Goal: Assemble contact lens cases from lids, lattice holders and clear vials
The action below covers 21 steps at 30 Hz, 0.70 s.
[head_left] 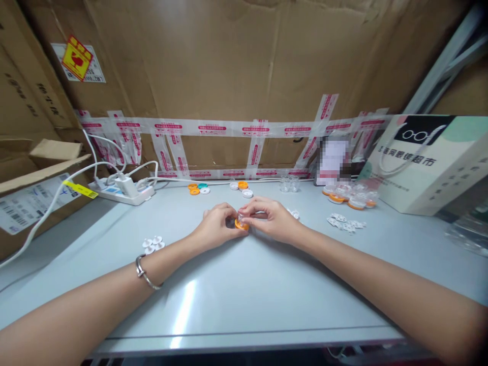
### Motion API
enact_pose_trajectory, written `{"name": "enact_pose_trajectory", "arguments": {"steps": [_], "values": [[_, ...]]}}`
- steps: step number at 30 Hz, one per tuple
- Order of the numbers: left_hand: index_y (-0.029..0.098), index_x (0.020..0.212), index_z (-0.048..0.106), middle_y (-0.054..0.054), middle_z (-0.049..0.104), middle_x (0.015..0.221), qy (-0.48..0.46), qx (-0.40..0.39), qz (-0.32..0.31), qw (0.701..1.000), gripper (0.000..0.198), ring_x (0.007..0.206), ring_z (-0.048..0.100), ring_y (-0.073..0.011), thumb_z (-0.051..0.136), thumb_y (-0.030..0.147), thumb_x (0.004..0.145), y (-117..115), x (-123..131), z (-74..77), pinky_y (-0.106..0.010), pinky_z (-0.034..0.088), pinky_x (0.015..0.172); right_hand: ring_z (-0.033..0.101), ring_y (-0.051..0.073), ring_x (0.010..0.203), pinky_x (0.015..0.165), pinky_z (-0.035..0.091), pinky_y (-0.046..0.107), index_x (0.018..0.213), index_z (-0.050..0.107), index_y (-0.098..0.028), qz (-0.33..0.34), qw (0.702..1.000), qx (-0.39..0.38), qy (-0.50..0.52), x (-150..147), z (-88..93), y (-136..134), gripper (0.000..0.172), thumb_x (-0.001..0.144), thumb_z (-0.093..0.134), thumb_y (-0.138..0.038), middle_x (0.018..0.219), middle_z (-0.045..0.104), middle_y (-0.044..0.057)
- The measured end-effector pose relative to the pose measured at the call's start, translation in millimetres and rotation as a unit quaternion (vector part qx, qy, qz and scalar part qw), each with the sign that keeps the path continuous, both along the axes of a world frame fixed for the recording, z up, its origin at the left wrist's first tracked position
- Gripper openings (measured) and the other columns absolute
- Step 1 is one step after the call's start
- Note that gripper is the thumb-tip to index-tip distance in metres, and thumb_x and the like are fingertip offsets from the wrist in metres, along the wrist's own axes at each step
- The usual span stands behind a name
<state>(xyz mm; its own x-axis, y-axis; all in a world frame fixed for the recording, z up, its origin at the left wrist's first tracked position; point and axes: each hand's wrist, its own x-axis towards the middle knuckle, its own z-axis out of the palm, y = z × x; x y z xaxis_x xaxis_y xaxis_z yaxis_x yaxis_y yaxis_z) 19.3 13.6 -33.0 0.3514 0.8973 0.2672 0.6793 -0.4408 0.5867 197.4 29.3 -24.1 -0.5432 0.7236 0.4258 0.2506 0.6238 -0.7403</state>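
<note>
My left hand (215, 226) and my right hand (269, 217) meet at the middle of the grey table (229, 295). Both pinch a small orange round cap (241, 224) with a clear piece on top, held just above the tabletop. Fingers of both hands are curled around it. A silver bracelet (145, 272) sits on my left wrist.
Loose orange, teal and white caps (199, 189) and more caps (244, 189) lie behind the hands. White parts (153, 244) lie to the left, others (346, 223) to the right. Finished orange pieces (348, 197), clear cups (288, 183), a power strip (124, 190), a paper bag (430, 157) and cardboard walls surround the table.
</note>
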Motion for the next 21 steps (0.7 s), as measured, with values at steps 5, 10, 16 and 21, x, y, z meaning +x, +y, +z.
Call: {"name": "enact_pose_trajectory", "arguments": {"steps": [5,10,16,21], "values": [[0.018,0.082,0.065,-0.002,0.060,0.086,0.002,-0.005,0.001,1.000,0.026,0.086,0.056,-0.0207,0.064,0.040,0.068,-0.7,0.6,1.8,-0.029,0.041,0.075,0.060,0.016,0.085,0.081,0.051,0.035,0.083,0.063,-0.017,0.014,0.997,0.073,-0.035,0.5,2.0,-2.4,0.009,0.078,0.056,-0.018,0.092,0.058,0.007],[0.020,0.082,0.068,-0.002,0.060,0.089,0.014,-0.005,-0.025,1.000,0.023,0.086,0.056,-0.0197,0.063,0.039,0.070,-2.1,0.0,5.9,-0.028,0.041,0.075,0.059,0.016,0.085,0.081,0.048,0.035,0.087,0.064,-0.019,0.054,0.985,0.140,-0.083,1.7,7.9,-2.2,0.013,0.080,0.054,-0.015,0.093,0.059,0.006],[0.020,0.081,0.068,-0.001,0.061,0.088,0.004,-0.011,-0.008,1.000,0.024,0.084,0.057,-0.0193,0.063,0.040,0.068,-0.7,0.8,4.5,-0.026,0.041,0.073,0.058,0.016,0.089,0.083,0.049,0.034,0.083,0.062,-0.018,0.048,0.996,0.065,-0.039,2.3,4.2,1.9,0.008,0.080,0.054,-0.019,0.095,0.057,0.006],[0.019,0.084,0.067,-0.002,0.062,0.087,-0.006,-0.005,0.003,1.000,0.027,0.086,0.057,-0.0197,0.063,0.040,0.067,-1.1,1.5,2.6,-0.028,0.041,0.076,0.058,0.016,0.085,0.081,0.050,0.035,0.082,0.058,-0.019,0.009,0.999,0.039,-0.017,0.8,-0.8,0.9,0.006,0.077,0.058,-0.023,0.090,0.055,0.004]]}}
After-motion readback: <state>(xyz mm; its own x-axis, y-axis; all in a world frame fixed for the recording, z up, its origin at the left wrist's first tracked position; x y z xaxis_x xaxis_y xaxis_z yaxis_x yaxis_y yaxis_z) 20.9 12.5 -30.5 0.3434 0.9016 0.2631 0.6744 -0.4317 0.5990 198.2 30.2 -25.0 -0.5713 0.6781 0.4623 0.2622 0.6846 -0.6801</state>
